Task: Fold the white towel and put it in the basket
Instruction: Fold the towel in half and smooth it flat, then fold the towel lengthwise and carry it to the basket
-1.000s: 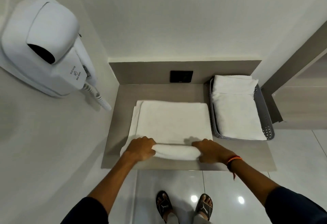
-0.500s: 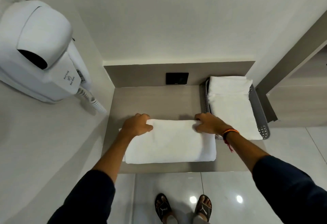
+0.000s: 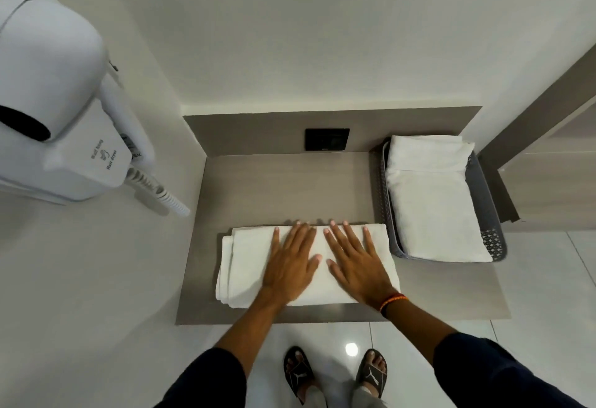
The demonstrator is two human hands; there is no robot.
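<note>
The white towel [image 3: 245,265] lies folded into a wide rectangle on the near half of the grey-brown shelf [image 3: 277,188]. My left hand [image 3: 292,262] and my right hand [image 3: 353,262] rest flat on its middle, side by side, fingers spread, pressing down and gripping nothing. A grey perforated basket [image 3: 482,188] stands at the shelf's right end, apart from the towel's right edge. Inside it lies another folded white towel [image 3: 432,201].
A white wall-hung hair dryer [image 3: 54,111] with a coiled cord [image 3: 154,188] sticks out from the left wall. A black socket plate [image 3: 327,139] sits on the shelf's back panel. Glossy floor tiles and my sandalled feet [image 3: 335,375] lie below the shelf's front edge.
My hands carried the near edge of the towel over to the far edge, halving it. They then let go and moved to the middle, lying flat on top.
</note>
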